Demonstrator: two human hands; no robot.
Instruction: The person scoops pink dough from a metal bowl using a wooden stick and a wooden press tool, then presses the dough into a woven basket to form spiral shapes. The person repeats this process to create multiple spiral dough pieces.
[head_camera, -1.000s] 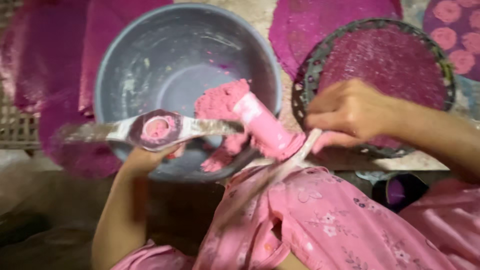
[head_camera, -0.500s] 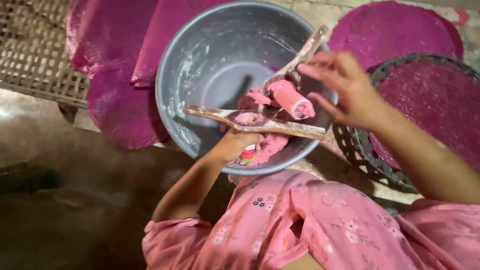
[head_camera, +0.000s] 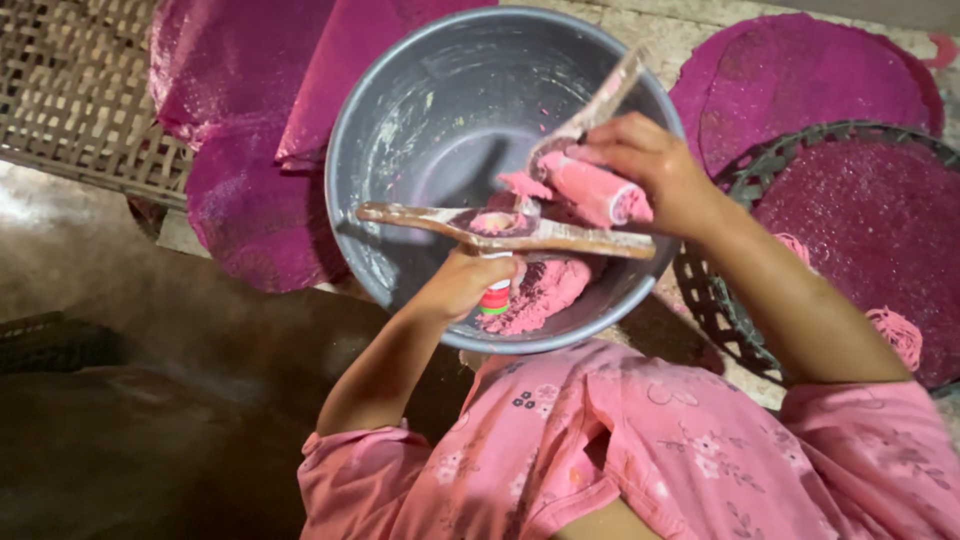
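Observation:
A large grey bowl (head_camera: 400, 110) smeared with pink paste sits in front of me. My left hand (head_camera: 462, 285) grips a small can-like cylinder (head_camera: 494, 298) under a long wooden press bar (head_camera: 590, 240) that lies across the bowl. The bar's round hole (head_camera: 492, 222) is filled with pink dough. My right hand (head_camera: 650, 165) holds a roll of pink dough (head_camera: 590, 190) and a flat wooden paddle (head_camera: 600, 100), just above and to the right of the hole. More pink dough (head_camera: 548, 288) lies in the bowl below the bar.
Thin round magenta sheets (head_camera: 250, 210) lie on a woven bamboo mat (head_camera: 70, 100) at the upper left, and another sheet (head_camera: 790, 80) at the upper right. A round dark woven tray (head_camera: 720, 300) with a magenta sheet sits at the right. Dark floor lies at the left.
My right hand has come from the tray side to over the bowl, bringing the dough roll and paddle close to the bar's hole. My left hand still holds the press over the bowl.

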